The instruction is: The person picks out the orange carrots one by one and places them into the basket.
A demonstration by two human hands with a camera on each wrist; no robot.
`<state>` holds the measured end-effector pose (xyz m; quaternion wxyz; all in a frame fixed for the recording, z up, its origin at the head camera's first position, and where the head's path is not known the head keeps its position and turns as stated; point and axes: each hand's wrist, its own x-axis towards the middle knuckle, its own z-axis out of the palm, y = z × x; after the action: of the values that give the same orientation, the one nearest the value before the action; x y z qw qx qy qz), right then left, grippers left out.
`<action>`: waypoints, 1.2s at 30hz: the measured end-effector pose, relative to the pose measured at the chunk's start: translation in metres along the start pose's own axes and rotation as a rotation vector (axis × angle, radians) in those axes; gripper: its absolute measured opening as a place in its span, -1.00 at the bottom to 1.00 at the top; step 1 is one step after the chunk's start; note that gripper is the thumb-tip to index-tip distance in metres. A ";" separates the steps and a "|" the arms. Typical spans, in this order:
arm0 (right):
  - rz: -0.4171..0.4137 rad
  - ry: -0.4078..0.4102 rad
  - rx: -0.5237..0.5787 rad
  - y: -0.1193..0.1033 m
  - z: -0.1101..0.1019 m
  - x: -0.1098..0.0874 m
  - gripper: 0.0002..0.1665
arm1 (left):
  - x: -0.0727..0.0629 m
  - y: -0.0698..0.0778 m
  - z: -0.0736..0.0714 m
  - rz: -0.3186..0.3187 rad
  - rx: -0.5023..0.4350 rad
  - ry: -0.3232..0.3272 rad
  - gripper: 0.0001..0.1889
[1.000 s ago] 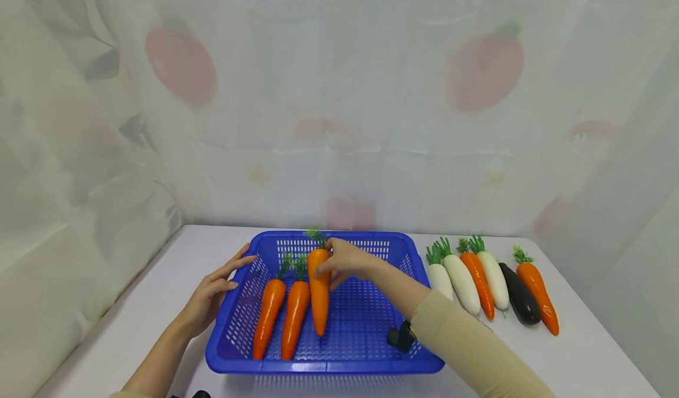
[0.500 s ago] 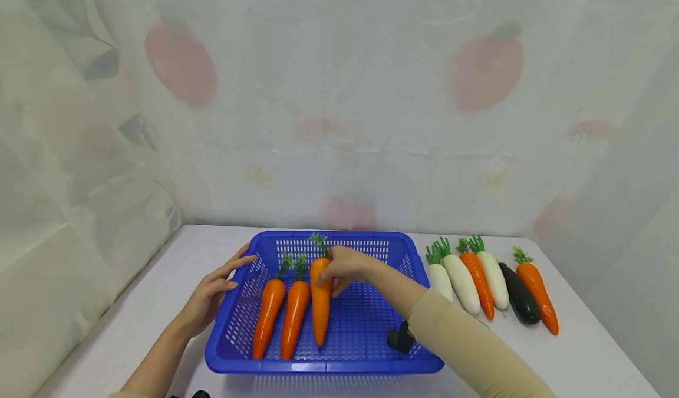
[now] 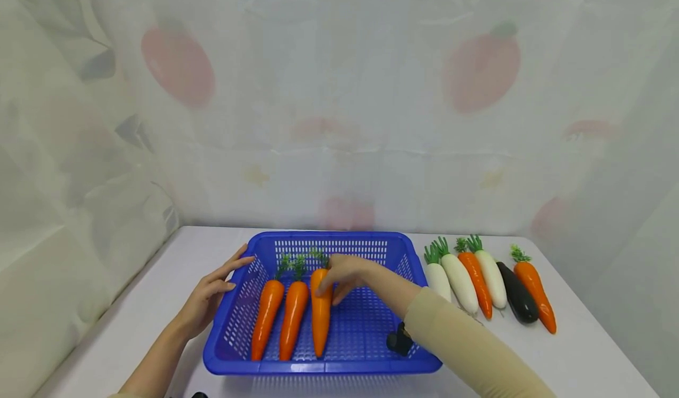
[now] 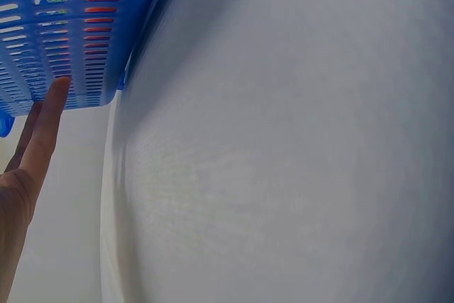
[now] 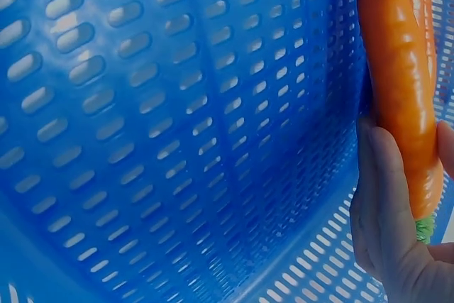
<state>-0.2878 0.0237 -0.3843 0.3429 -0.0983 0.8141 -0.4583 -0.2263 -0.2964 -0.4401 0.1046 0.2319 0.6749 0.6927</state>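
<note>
My right hand (image 3: 347,273) grips an orange carrot (image 3: 320,321) near its leafy top, thumb on one side and fingers on the other. The carrot lies lengthwise in the blue plastic basket (image 3: 366,333), its tip toward the front wall. Left of it, a middle carrot (image 3: 293,318) and a leftmost carrot (image 3: 267,318) lie side by side in the basket. My left hand (image 3: 207,298) rests at the basket's left rim with its fingers extended; in the left wrist view, fingers (image 4: 48,125) touch the slotted outer wall.
Right of the basket on the white table (image 3: 578,357) lie several white radishes (image 3: 460,283), a carrot (image 3: 476,283), a black eggplant (image 3: 518,295) and another carrot (image 3: 537,295). A printed curtain (image 3: 345,121) hangs behind the table.
My right hand has lowered the carrot into the basket and drawn it toward the front, beside the two others. The left hand has stayed at the rim.
</note>
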 end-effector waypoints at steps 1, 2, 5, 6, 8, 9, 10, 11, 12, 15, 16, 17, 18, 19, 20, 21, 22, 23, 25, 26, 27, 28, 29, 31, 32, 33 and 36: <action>0.001 0.004 0.000 0.000 0.001 0.000 -0.53 | 0.000 0.000 0.000 0.002 -0.002 0.000 -0.44; 0.004 0.008 0.003 0.000 0.002 0.000 -0.52 | 0.000 0.000 0.000 0.004 -0.006 -0.002 -0.44; 0.008 0.019 0.009 0.001 0.003 0.000 -0.48 | -0.001 0.001 0.001 0.010 -0.013 -0.006 -0.44; 0.011 0.021 0.011 0.001 0.004 0.000 -0.45 | -0.001 0.001 0.001 0.011 -0.011 -0.005 -0.45; 0.018 0.020 0.016 0.001 0.004 0.000 -0.39 | -0.001 0.001 0.001 0.013 -0.006 -0.005 -0.45; 0.022 0.018 0.018 0.002 0.004 0.000 -0.38 | 0.000 0.001 0.001 0.015 -0.001 -0.005 -0.45; 0.026 0.016 0.017 0.002 0.004 0.001 -0.39 | 0.000 0.001 0.001 0.015 0.007 -0.002 -0.45; 0.028 0.013 0.019 0.002 0.004 0.001 -0.41 | 0.000 0.001 0.001 0.016 0.011 0.000 -0.45; 0.030 0.010 0.019 0.003 0.004 0.001 -0.45 | 0.000 0.001 0.001 0.017 0.016 0.000 -0.45; 0.037 -0.005 0.014 0.004 0.004 0.002 -0.60 | 0.000 0.000 0.000 0.017 0.021 0.002 -0.45; 0.039 -0.012 0.010 0.005 0.004 0.002 -0.62 | 0.000 0.000 0.000 0.016 0.022 0.005 -0.45; 0.042 -0.017 0.007 0.005 0.004 0.002 -0.65 | 0.000 0.000 0.001 0.016 0.022 0.006 -0.45; 0.044 -0.022 0.005 0.005 0.005 0.002 -0.65 | 0.000 0.000 0.001 0.016 0.020 0.007 -0.45; 0.046 -0.025 0.005 0.006 0.005 0.002 -0.65 | -0.001 0.000 0.001 0.016 0.019 0.008 -0.45; 0.049 -0.027 0.004 0.006 0.005 0.002 -0.65 | -0.001 0.000 0.001 0.017 0.017 0.007 -0.45; 0.050 -0.026 0.005 0.006 0.006 0.001 -0.63 | -0.001 0.000 0.001 0.018 0.014 0.007 -0.45; 0.051 -0.024 0.004 0.006 0.007 0.001 -0.63 | -0.001 0.000 0.002 0.019 0.014 0.008 -0.45; 0.053 -0.021 0.004 0.006 0.007 0.000 -0.62 | -0.001 0.000 0.002 0.021 0.012 0.006 -0.45; 0.062 -0.016 -0.002 0.006 0.008 0.000 -0.57 | -0.001 0.000 0.002 0.022 0.007 0.004 -0.45; 0.069 -0.015 -0.004 0.006 0.009 -0.001 -0.50 | -0.001 0.000 0.002 0.022 0.005 0.003 -0.45; 0.076 -0.015 -0.005 0.006 0.009 -0.001 -0.44 | -0.001 0.001 0.002 0.021 0.004 0.004 -0.45; 0.084 -0.016 -0.010 0.006 0.010 -0.001 -0.38 | -0.001 0.001 0.003 0.021 0.004 0.003 -0.45; 0.092 -0.017 -0.012 0.006 0.010 0.000 -0.32 | -0.001 0.001 0.003 0.021 0.004 0.003 -0.45; 0.102 -0.017 -0.019 0.007 0.010 0.000 -0.23 | -0.001 0.001 0.003 0.019 0.003 0.003 -0.45; 0.105 -0.017 -0.019 0.007 0.011 0.000 -0.21 | -0.001 0.001 0.003 0.017 0.003 0.004 -0.45; 0.107 -0.016 -0.022 0.007 0.011 0.000 -0.23 | -0.001 0.001 0.003 0.016 0.002 0.003 -0.45; 0.108 -0.010 -0.031 0.007 0.012 0.000 -0.22 | -0.001 0.001 0.002 0.014 -0.006 0.000 -0.44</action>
<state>-0.2794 0.0198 -0.3943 0.3694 -0.0619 0.8236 -0.4259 -0.2241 -0.2948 -0.4395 0.1005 0.2363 0.6710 0.6955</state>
